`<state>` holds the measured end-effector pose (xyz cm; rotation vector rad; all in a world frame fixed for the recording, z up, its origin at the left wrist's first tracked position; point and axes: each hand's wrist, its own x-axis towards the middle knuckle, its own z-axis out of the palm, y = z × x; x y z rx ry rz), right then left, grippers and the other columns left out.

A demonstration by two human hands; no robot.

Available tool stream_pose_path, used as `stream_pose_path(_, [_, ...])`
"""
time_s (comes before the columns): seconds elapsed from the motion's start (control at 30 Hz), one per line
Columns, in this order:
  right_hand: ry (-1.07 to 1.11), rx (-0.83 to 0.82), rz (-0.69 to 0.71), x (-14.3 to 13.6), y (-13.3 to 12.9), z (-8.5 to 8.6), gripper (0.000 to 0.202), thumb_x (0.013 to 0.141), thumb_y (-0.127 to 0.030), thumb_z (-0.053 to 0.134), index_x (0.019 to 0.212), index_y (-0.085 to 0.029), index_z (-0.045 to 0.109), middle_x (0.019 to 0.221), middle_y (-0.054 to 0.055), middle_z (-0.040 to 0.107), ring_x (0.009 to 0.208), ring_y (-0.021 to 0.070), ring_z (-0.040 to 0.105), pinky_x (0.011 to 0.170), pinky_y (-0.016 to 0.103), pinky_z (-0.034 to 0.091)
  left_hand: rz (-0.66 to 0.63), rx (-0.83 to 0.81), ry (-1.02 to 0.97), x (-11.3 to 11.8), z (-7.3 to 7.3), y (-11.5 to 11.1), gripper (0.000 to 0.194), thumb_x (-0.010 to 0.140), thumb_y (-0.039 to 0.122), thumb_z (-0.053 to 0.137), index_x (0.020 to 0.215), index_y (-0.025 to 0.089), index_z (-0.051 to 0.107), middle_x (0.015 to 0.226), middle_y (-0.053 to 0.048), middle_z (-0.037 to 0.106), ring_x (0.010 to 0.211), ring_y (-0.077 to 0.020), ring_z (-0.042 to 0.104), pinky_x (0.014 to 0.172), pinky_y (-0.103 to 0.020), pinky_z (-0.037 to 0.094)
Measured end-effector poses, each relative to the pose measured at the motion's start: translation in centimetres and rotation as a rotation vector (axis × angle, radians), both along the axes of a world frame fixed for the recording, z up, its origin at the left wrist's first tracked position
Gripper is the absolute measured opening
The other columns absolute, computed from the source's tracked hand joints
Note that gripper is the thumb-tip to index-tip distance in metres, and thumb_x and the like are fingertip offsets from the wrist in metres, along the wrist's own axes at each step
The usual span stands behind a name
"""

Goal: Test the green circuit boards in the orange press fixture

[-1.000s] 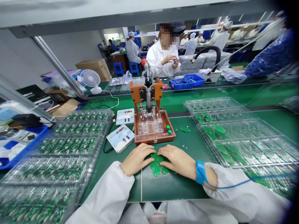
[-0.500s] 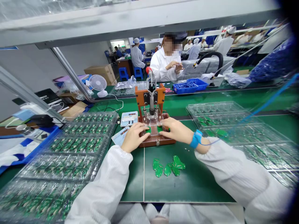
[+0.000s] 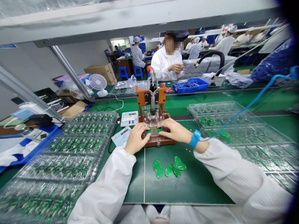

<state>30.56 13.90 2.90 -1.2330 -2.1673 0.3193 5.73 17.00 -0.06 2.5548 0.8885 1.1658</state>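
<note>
A test fixture [image 3: 153,107] with an orange upright frame, a red-tipped toggle lever and a brown base stands in front of me. On its base sit two green circuit boards, one left [image 3: 149,132] and one right [image 3: 158,129]. My left hand [image 3: 137,138] has thumb and fingers closed about the left board's edges. My right hand [image 3: 174,130], with a blue wrist strap [image 3: 195,138], does the same at the right board. The fingers partly cover both boards. Several loose green circuit boards [image 3: 175,168] lie on the green mat nearer me.
Clear plastic trays of boards [image 3: 77,149] fill the left side; other clear trays [image 3: 233,124] are at right. Two small meters [image 3: 129,119] sit beside the fixture. A white fan [image 3: 98,84] and blue bins [image 3: 190,85] stand behind. A co-worker [image 3: 167,63] sits opposite.
Both hands stay at the fixture; the right fingers have shifted slightly, showing more of the right board. The co-worker's hands have come lower and closer together. The view has moved slightly.
</note>
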Motion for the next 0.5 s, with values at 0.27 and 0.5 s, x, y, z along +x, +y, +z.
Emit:
stream_pose_path(0.27, [0.303, 0.225, -0.339, 3.4, 3.6, 6.4, 0.02, 0.089, -0.027, 0.056, 0.103, -0.02, 0.068, 0.109, 0.008, 0.074, 0.099, 0.0235, 0.069, 0.083, 0.04, 0.056, -0.165, 0.188, -0.174, 2.1, -1.1, -4.6, 0.004, 0.093, 0.016, 0.061, 0.093, 0.018, 0.065, 0.092, -0.005, 0.071, 0.091, -0.0199, 0.064, 0.086, -0.038, 0.054])
stream_pose_path(0.5, [0.365, 0.204, -0.234, -0.6, 10.5, 14.5, 0.03, 0.1, -0.039, 0.05, 0.106, -0.017, 0.068, 0.105, 0.009, 0.075, 0.105, 0.0244, 0.069, 0.1, 0.044, 0.052, -0.384, 0.22, 0.211, 3.7, -3.1, -5.5, 0.03, 0.1, 0.031, 0.054, 0.122, 0.014, 0.064, 0.139, -0.014, 0.061, 0.138, -0.0292, 0.049, 0.117, -0.051, 0.042])
